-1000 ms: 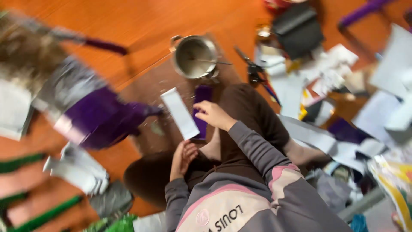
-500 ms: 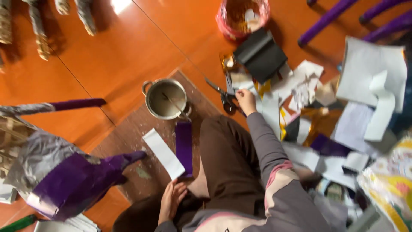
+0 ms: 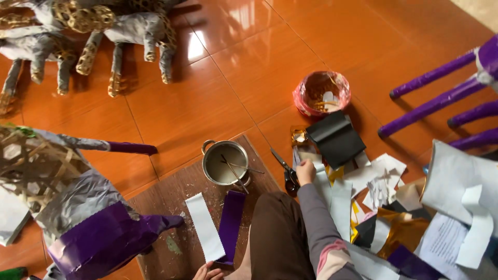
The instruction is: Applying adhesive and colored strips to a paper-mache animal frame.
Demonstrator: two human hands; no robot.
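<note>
Head view looks down on a person sitting on an orange tiled floor [image 3: 218, 83], one knee in brown trousers raised at the near middle. The right hand [image 3: 306, 172], at the end of a grey sleeve, reaches forward and lies on the handles of a pair of scissors [image 3: 286, 172]; its grip is curled over the handles, though I cannot tell whether the fingers actually clasp them. The scissors lie on the floor with their blades pointing far and left, just right of a brown board [image 3: 176, 207]. The left hand [image 3: 208, 271] shows only partly at the near edge, fingers loose and touching the near end of a white paper strip [image 3: 204, 227]; it grasps nothing that I can see. A purple paper strip [image 3: 231, 225] lies just beside the white one, both on the board. At the board's far edge stands a small metal pot [image 3: 226, 164] with sticks resting in it. Right of the scissors sits a black folded sheet [image 3: 336, 139] atop a heap of paper scraps [image 3: 384, 192], and farther off a pink bowl [image 3: 321, 93]. On the left stands a woven figure partly covered in grey and purple paper [image 3: 88, 223].
</note>
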